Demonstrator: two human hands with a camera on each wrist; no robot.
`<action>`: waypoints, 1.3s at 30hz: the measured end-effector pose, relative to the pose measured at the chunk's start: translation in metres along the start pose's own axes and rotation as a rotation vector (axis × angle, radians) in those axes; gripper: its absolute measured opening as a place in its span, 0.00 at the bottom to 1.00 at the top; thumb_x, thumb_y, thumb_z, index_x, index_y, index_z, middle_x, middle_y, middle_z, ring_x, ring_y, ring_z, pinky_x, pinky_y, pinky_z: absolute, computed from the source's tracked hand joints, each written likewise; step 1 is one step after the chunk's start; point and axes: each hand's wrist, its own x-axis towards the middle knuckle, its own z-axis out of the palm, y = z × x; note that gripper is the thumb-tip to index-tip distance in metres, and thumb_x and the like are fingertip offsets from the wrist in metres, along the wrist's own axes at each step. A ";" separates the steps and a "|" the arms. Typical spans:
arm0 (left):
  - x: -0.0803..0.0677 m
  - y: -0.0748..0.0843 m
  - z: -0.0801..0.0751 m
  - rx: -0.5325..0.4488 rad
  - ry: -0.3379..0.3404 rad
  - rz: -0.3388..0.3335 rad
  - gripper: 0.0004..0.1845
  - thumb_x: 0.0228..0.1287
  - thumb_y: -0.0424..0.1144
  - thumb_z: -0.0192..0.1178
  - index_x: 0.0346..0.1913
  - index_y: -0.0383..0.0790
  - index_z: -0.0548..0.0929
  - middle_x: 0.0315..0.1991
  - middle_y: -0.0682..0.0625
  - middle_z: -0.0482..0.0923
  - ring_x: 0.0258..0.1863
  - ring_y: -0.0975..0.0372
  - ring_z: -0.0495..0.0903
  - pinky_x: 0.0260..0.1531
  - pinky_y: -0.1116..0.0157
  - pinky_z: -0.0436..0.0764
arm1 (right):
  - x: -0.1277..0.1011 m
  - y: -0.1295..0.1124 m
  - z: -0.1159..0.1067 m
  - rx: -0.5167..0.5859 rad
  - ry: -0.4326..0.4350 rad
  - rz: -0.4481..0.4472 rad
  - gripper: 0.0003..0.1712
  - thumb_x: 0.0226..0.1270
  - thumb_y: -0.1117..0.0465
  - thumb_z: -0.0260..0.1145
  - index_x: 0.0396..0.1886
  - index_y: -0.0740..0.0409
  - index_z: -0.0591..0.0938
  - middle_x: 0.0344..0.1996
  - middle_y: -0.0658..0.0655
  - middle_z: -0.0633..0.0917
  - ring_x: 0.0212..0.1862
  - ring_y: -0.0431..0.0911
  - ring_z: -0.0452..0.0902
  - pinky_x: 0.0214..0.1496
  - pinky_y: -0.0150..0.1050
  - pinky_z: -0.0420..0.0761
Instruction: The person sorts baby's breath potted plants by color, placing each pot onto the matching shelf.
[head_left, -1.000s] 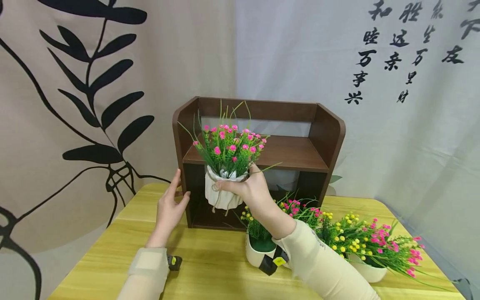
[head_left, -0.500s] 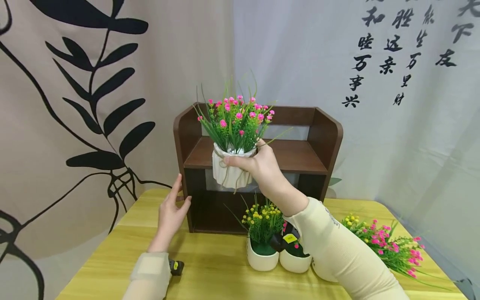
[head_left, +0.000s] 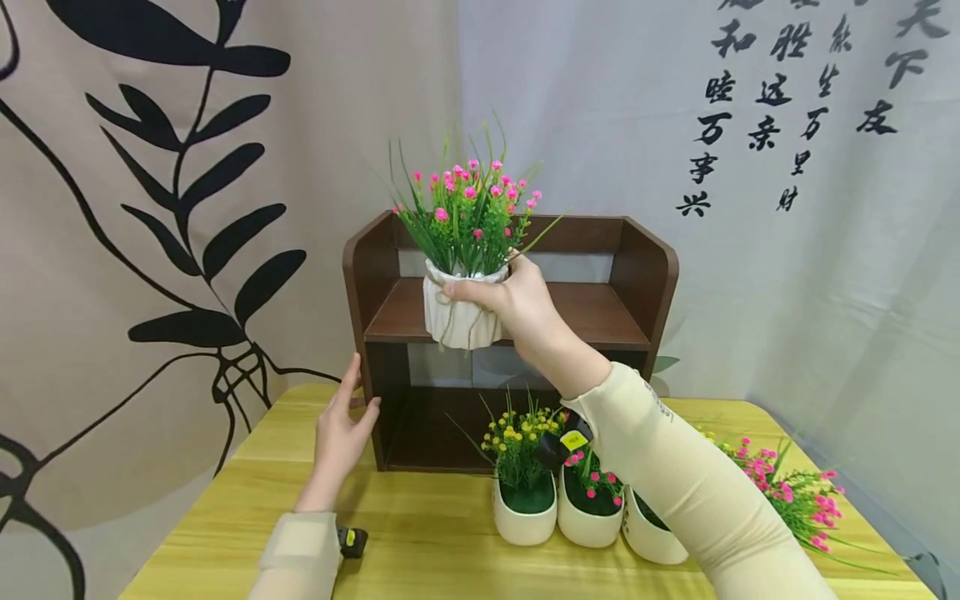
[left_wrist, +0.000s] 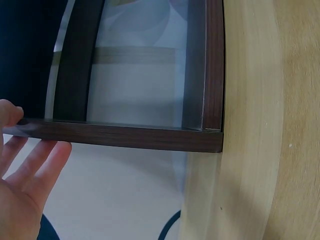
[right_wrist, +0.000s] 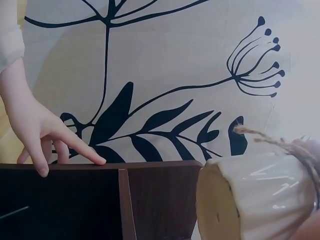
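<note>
While the right hand point(head_left: 517, 304) grips the flowerpot point(head_left: 459, 310), the flat-fingered left hand point(head_left: 341, 429) touches the shelf point(head_left: 645, 275).

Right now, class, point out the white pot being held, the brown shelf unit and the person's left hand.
white pot point(head_left: 459, 310), head view, ribbed front wall.
brown shelf unit point(head_left: 592, 310), head view, upper board.
left hand point(head_left: 339, 429), head view, back of hand.

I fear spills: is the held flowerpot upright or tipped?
Upright: the right hand grips the white pot with its flowers pointing up.
</note>
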 end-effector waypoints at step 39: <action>0.001 0.002 -0.001 -0.011 0.017 0.023 0.45 0.60 0.27 0.65 0.76 0.58 0.58 0.57 0.36 0.75 0.38 0.47 0.84 0.15 0.68 0.76 | 0.074 0.033 0.027 0.007 0.038 0.063 0.38 0.48 0.60 0.77 0.60 0.60 0.73 0.49 0.57 0.81 0.46 0.48 0.79 0.49 0.41 0.80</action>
